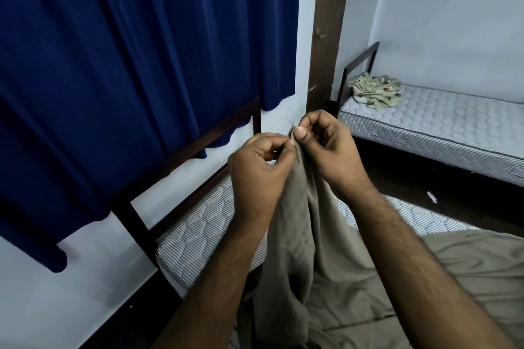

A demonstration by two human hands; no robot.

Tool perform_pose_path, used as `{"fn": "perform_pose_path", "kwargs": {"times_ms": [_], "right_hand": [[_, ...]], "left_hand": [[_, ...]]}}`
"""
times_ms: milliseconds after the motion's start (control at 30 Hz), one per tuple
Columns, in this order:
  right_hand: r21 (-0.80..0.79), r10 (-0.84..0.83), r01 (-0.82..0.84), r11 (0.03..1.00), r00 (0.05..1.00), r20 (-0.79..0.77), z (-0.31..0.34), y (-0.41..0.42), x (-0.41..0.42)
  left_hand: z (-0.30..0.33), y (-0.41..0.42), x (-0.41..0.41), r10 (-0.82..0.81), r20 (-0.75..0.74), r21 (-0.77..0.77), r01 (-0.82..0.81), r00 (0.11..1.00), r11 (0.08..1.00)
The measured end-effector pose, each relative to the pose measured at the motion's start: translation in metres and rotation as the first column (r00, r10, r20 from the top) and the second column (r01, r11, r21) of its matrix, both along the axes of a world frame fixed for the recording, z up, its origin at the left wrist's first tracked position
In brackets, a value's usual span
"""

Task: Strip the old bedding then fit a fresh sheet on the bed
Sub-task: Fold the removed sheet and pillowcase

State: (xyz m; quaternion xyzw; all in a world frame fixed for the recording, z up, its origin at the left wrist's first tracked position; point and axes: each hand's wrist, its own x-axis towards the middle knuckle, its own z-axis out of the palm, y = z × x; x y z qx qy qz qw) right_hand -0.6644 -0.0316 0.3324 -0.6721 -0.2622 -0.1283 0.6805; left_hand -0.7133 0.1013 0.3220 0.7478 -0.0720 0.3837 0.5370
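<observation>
A dark blue curtain fills the upper left, hanging in front of a pale wall and over the dark headboard of the near bed. That bed's mattress, quilted and striped along its edge, lies bare at its head end; a khaki sheet is spread rumpled over the rest of it. A brown door frame stands in the corner. Beyond it, along the right wall, a second bed shows a bare quilted mattress with a crumpled patterned cloth bunched at its head, beside a dark metal end rail. Dark floor separates the two beds. Part of the sheet is drawn up from the near bed in a long hanging fold to chest height, where both hands meet. The left hand and right hand each pinch the sheet's top edge between thumb and forefinger, touching, other fingers loosely curled.
</observation>
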Motion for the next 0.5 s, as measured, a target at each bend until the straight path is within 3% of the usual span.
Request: {"fn": "perform_pose_path", "kwargs": {"times_ms": [100,167,233,333,433,500], "right_hand": [[-0.002,0.041,-0.041,0.999,0.998,-0.045,0.001,0.001,-0.001],[-0.008,0.088,-0.090,0.996,0.990,-0.107,0.004,-0.001,-0.003],[-0.124,0.078,-0.090,0.988,0.992,-0.098,0.007,-0.005,-0.001],[-0.347,-0.051,0.070,0.935,0.997,0.066,0.009,-0.010,0.003],[-0.363,-0.122,0.211,0.908,0.960,0.253,0.012,-0.005,0.000],[-0.327,-0.124,0.222,0.919,0.947,0.295,0.015,0.000,-0.002]], "left_hand": [[0.001,0.000,0.002,-0.193,-0.142,-0.374,0.128,0.971,0.919],[0.000,0.002,0.004,-0.320,-0.139,-0.531,0.202,0.937,0.823],[0.000,0.005,0.004,-0.363,-0.114,-0.526,0.254,0.925,0.812],[-0.001,0.009,0.003,-0.300,-0.089,-0.362,0.250,0.950,0.898],[-0.003,0.009,0.008,-0.251,-0.093,-0.254,0.221,0.963,0.942],[-0.002,0.005,0.008,-0.291,-0.109,-0.232,0.260,0.951,0.937]]}}
